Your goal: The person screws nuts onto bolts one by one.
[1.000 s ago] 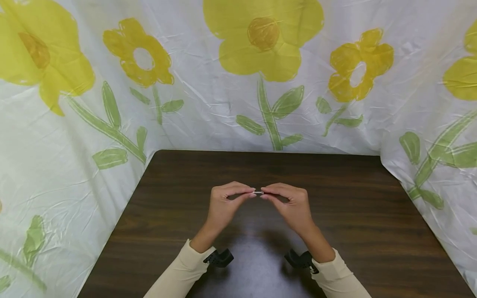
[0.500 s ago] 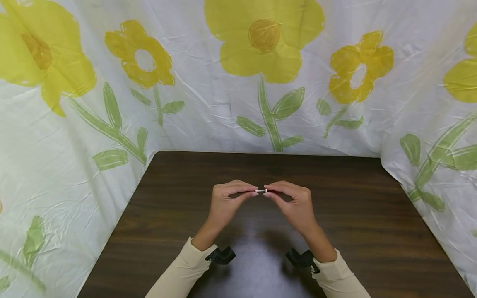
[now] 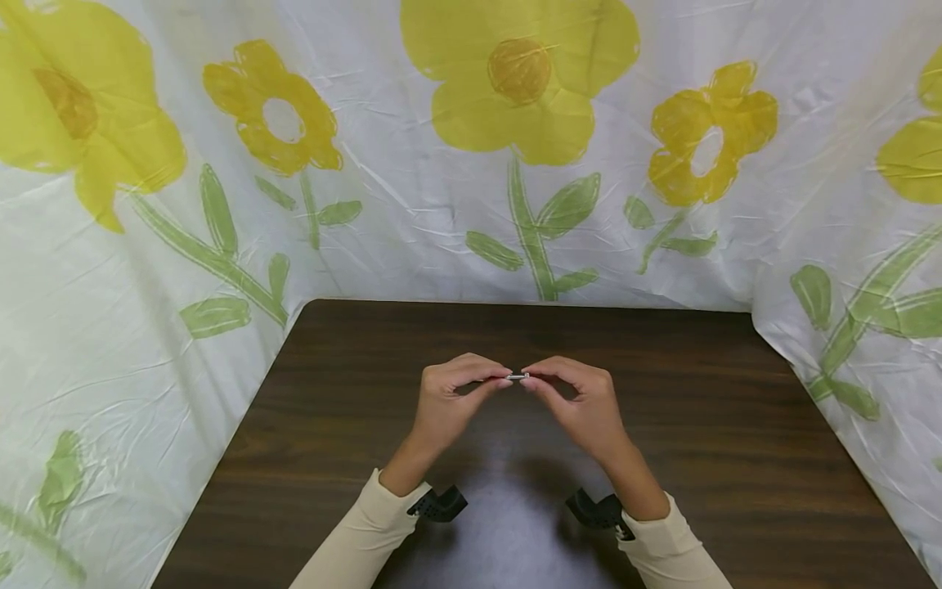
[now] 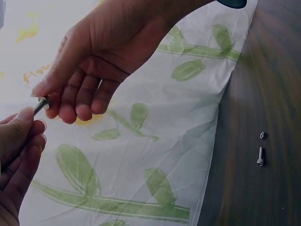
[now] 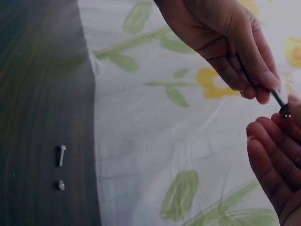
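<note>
Above the table, a thin metal bolt (image 3: 518,377) lies crosswise between both hands. My left hand (image 3: 447,402) pinches its shaft between thumb and fingertips. My right hand (image 3: 589,405) pinches the wider end, which shows as a round flange (image 4: 43,103) in the left wrist view; I cannot tell if it is a head or a nut. Part of the shaft is hidden by the left fingers. On the table lie another small bolt (image 4: 260,157) and a nut (image 4: 263,135), also in the right wrist view as a bolt (image 5: 61,155) and nut (image 5: 61,185).
A dark wood-grain table (image 3: 331,409) spans the lower head view. Behind and beside it hangs a white sheet (image 3: 397,204) with yellow flowers and green leaves. Black wrist cameras (image 3: 439,504) sit at both cream sleeve cuffs.
Both hands have shifted very slightly right with the bolt between them. The pinch of each hand looks nearly the same.
</note>
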A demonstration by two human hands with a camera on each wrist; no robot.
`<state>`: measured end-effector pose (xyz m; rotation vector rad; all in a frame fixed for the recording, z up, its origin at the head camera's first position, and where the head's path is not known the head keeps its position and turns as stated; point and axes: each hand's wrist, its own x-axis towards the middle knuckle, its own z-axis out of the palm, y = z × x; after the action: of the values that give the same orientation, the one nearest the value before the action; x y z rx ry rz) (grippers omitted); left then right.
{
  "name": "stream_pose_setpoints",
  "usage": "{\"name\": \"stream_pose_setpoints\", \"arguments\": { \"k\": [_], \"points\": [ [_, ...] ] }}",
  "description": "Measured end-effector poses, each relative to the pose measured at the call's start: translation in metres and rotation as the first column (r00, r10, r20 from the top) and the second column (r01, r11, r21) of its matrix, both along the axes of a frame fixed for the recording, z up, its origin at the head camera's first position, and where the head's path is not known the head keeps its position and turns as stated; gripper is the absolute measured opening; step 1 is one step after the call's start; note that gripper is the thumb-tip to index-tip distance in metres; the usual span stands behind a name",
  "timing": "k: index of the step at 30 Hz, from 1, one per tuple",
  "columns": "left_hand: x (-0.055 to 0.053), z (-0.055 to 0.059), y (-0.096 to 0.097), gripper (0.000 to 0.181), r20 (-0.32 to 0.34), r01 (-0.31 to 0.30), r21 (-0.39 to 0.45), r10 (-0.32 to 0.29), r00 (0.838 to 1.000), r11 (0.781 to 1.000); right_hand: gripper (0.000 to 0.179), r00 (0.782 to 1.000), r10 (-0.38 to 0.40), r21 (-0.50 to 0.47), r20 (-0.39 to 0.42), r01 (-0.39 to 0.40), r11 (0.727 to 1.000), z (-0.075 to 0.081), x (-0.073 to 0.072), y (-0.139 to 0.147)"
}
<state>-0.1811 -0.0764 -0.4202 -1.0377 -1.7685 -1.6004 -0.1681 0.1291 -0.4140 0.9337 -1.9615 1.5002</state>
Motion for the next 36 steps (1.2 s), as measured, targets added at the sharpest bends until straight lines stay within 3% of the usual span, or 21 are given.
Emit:
{"name": "stream_pose_setpoints", "arguments": {
  "k": [4, 9, 17, 24, 30, 36],
  "points": [
    [0.0, 0.003, 0.001, 0.021, -0.033, 0.008, 0.013, -0.008, 0.999, 1.0, 0.008, 0.997, -0.002, 0.004, 0.071, 0.002, 1.0, 0.0, 0.001, -0.002],
    [0.0, 0.005, 0.003, 0.02, -0.055, 0.007, 0.015, -0.007, 0.998, 1.0, 0.023, 0.988, -0.052, 0.019, 0.144, 0.05, 0.999, 0.006, 0.004, -0.008],
    [0.002, 0.005, 0.003, 0.017, -0.054, 0.005, 0.018, -0.004, 0.999, 1.0, 0.039, 0.975, -0.086, 0.017, 0.205, 0.084, 0.996, 0.032, 0.017, -0.02],
    [0.003, 0.004, 0.002, 0.02, -0.045, 0.015, 0.029, -0.014, 0.999, 0.999, 0.043, 0.955, -0.11, 0.003, 0.275, 0.114, 0.993, 0.013, 0.006, -0.013],
    [0.002, 0.005, 0.0, 0.018, -0.031, 0.001, 0.033, 0.0, 1.0, 0.999, 0.019, 0.98, -0.002, -0.034, 0.201, 0.009, 0.999, 0.008, -0.001, -0.001],
    [0.0, 0.004, -0.004, 0.018, -0.023, -0.018, 0.037, 0.019, 1.0, 0.999, 0.044, 0.995, 0.058, -0.014, 0.083, -0.057, 0.998, 0.011, 0.0, 0.003]
  ]
}}
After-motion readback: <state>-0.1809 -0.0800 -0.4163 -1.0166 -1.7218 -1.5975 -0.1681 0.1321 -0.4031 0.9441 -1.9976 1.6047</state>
